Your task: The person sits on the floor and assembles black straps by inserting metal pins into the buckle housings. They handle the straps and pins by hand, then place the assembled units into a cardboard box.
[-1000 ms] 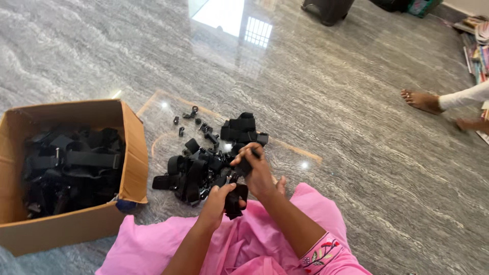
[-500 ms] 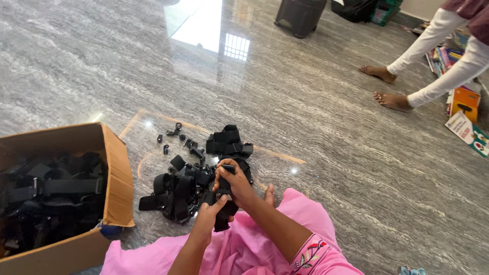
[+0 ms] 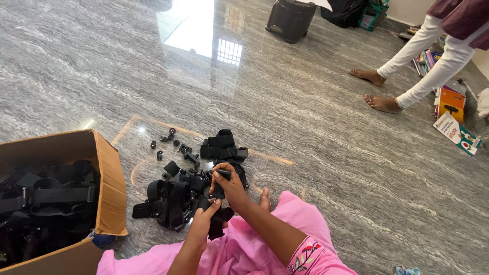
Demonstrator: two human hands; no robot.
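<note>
Brown cardboard box [image 3: 109, 178] (left), orange package [image 3: 451, 103] right

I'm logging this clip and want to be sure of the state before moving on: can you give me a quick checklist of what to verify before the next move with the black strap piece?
1. Both hands on the black strap piece: ok, left hand grips its lower end, right hand its upper end.
2. Strap piece lifted clear of the pile of black straps and clips: cannot tell, they overlap in view.
3. Open brown cardboard box within reach at the left: ok, it already holds black straps.
4. Small loose black parts on the grey polished stone floor: not ok, scattered beyond the pile.
5. Other person's bare feet: ok, well away from the hands.
</note>
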